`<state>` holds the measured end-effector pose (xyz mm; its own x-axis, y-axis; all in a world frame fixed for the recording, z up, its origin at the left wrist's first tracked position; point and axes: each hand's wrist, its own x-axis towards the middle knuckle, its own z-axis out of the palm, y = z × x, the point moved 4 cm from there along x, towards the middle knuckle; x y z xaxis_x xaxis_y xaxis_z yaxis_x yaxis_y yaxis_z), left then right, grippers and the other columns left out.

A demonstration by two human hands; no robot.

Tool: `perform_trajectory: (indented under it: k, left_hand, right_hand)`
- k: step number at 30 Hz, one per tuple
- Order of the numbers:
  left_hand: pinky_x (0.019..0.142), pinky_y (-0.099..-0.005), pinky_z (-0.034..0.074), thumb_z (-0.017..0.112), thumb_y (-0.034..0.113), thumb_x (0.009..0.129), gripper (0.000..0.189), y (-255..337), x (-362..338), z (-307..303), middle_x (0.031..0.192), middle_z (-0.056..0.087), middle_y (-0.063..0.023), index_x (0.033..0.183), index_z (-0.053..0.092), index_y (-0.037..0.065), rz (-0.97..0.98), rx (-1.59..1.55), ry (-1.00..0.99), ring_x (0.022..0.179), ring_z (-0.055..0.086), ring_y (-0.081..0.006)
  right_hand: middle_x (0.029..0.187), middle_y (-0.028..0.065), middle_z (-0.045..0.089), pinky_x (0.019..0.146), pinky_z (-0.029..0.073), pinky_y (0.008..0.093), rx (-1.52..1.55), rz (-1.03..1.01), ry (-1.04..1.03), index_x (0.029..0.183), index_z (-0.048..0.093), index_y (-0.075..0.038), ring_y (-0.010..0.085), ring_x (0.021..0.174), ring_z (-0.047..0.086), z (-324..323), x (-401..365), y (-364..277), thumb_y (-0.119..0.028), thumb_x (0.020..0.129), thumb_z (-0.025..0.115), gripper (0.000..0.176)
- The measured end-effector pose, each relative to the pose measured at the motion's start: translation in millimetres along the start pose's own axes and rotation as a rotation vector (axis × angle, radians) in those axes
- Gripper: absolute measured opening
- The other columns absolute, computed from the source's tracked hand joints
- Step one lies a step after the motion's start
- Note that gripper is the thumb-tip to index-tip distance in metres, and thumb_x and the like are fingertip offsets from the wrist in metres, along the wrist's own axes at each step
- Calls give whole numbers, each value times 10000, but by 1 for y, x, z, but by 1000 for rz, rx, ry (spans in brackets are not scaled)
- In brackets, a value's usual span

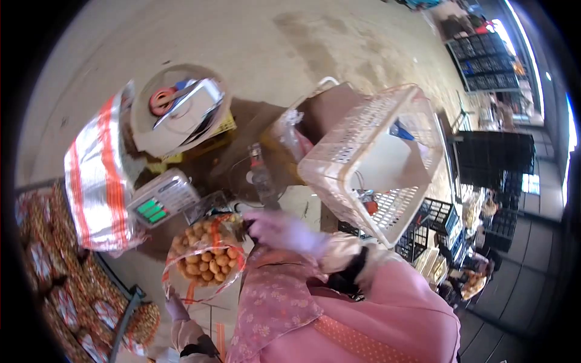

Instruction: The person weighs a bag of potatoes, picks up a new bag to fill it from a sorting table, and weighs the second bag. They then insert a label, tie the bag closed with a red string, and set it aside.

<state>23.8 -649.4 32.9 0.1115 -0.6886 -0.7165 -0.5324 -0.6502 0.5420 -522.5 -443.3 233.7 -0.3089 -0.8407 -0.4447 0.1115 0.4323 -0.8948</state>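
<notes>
An open-mouthed clear bag with red stripes (184,289) holds round tan-brown produce (209,261), like small potatoes; I cannot name the kind for sure. At the bag's lower left rim, my left hand (176,307), in a pale purple glove, pinches the edge. My right hand (287,233), gloved the same way, is smeared by motion beside the bag's right side. Its fingers do not show clearly, and a dark patch lies at their tips. A scale (163,198) with a lit green display stands just past the bag.
A white-and-orange woven sack (97,181) stands left of the scale. Behind it is a round tub (142,130) with tape and papers on top. A clear bottle (261,179) and a white slotted basket (333,154) are ahead. Filled net bags (60,272) lie far left.
</notes>
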Motion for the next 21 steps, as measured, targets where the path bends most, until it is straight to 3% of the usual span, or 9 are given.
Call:
perform_trajectory:
  k: [4, 7, 9, 10, 12, 16, 18, 20, 21]
  left_hand:
    - [607, -252, 436, 576, 376, 969, 425, 1, 35, 7, 1008, 655, -15, 1227, 635, 43, 83, -11, 13, 767, 579, -104]
    - [604, -259, 453, 552, 396, 983, 424, 20, 26, 12, 962, 668, -60, 1150, 636, 15, 35, 217, -42, 757, 603, -127]
    - [611, -290, 471, 589, 393, 959, 378, 12, 38, 7, 874, 648, -68, 1116, 629, 51, -50, 312, -82, 737, 610, -161]
    - [611, -290, 471, 589, 393, 959, 378, 18, 33, 6, 874, 648, -68, 1116, 629, 51, -47, 328, -78, 737, 610, -161]
    - [584, -264, 405, 546, 342, 1002, 360, 34, 17, 14, 784, 551, 22, 1162, 593, 23, 67, 409, -166, 665, 493, -91]
    - [532, -247, 369, 548, 330, 1002, 303, 37, 17, 20, 758, 521, 41, 1145, 608, 70, 561, 569, -272, 637, 471, -76]
    - [502, -232, 351, 569, 319, 992, 254, 37, 11, 16, 762, 518, 44, 1122, 613, 106, 281, 372, -273, 632, 474, -62]
    - [531, -254, 387, 583, 281, 974, 276, 40, 11, 10, 888, 568, 42, 1222, 566, 162, 43, 253, -253, 683, 514, -88]
    - [560, -275, 422, 597, 242, 956, 376, 37, 11, 6, 1015, 618, 40, 1323, 520, 218, -195, 127, -235, 733, 553, -114]
  right_hand:
    - [946, 33, 670, 817, 487, 235, 55, -73, 901, 1257, 600, -15, 108, 847, 605, -181, -89, -4, -172, 998, 567, 305]
    - [859, 26, 660, 659, 486, 240, 141, 6, 1224, 1088, 657, -27, 80, 756, 603, -294, -140, 83, -131, 1004, 527, 187]
    - [848, 51, 683, 640, 490, 307, -354, 617, 797, 1062, 684, -65, 154, 720, 616, -317, -168, 164, -232, 998, 517, 245]
    - [848, 51, 683, 640, 490, 307, -338, 625, 797, 1062, 684, -65, 154, 720, 616, -315, -172, 188, -232, 998, 517, 245]
    - [1032, 168, 703, 790, 529, 400, -940, 787, -112, 983, 707, -32, 326, 920, 679, -292, -169, 235, -293, 879, 606, 299]
    - [1062, 202, 693, 839, 531, 398, -943, 924, -62, 977, 704, -23, 342, 982, 675, -298, -157, 276, -307, 854, 644, 315]
    - [1061, 219, 687, 851, 531, 422, -1042, 815, 383, 1012, 689, -7, 358, 970, 672, -327, -136, 266, -301, 858, 660, 333]
    - [1043, 216, 689, 860, 527, 428, 273, 66, 1049, 1051, 665, 5, 351, 982, 673, -371, -115, 317, -256, 897, 622, 307]
    - [1055, 206, 690, 869, 523, 412, -474, 208, 895, 1106, 653, -7, 325, 992, 675, -378, -109, 296, -230, 922, 593, 296]
